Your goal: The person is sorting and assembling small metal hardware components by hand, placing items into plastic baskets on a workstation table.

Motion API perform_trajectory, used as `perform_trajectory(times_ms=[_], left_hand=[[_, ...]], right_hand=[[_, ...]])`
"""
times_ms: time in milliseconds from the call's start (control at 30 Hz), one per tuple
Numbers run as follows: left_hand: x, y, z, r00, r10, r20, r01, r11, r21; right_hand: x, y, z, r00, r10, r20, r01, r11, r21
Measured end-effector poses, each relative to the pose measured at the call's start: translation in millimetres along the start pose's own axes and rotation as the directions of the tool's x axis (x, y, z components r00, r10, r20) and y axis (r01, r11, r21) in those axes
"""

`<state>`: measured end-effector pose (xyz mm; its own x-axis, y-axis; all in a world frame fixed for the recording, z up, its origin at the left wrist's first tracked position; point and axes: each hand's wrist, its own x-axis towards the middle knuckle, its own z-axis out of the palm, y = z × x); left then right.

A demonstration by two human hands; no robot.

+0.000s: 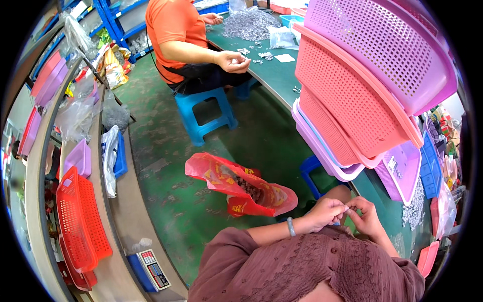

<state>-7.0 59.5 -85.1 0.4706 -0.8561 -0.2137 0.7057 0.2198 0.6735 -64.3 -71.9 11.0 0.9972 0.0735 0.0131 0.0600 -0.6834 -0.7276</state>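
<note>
My left hand (pixel 327 213) and my right hand (pixel 365 217) meet in front of my chest, fingertips pinched close together. Between them is something very small that I cannot make out. Both hands are closed. A red plastic bag (pixel 241 189) with its mouth spread stands on the floor to the left of my hands, with small brownish pieces inside. To the right of my hands, a heap of small grey parts (pixel 414 209) lies on the green table (pixel 271 80) beside a purple basket (pixel 402 168).
Stacked pink baskets (pixel 352 85) and a purple basket (pixel 377 45) rise at the table edge. A co-worker in orange (pixel 176 35) sits on a blue stool (pixel 204 113) near a grey parts pile (pixel 251 24). Left shelves hold red baskets (pixel 80 216) and a scale (pixel 153 269).
</note>
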Motion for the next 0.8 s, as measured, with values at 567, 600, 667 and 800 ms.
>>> perform_trajectory(times_ms=[567, 600, 667, 800], left_hand=[[5, 8, -14, 1.000, 0.011, -0.018, -0.011, 1.000, -0.020], [5, 8, -14, 1.000, 0.014, -0.015, -0.014, 1.000, -0.021], [7, 8, -15, 1.000, 0.020, -0.010, -0.020, 1.000, -0.022], [6, 10, -16, 1.000, -0.001, -0.006, 0.001, 0.999, -0.034]], right_hand=[[21, 3, 3, 0.999, -0.018, 0.027, 0.018, 1.000, -0.022], [21, 4, 3, 0.999, -0.023, 0.025, 0.023, 1.000, -0.020], [22, 4, 3, 0.999, -0.022, 0.025, 0.023, 1.000, -0.018], [23, 4, 4, 1.000, -0.004, 0.026, 0.005, 1.000, -0.013]])
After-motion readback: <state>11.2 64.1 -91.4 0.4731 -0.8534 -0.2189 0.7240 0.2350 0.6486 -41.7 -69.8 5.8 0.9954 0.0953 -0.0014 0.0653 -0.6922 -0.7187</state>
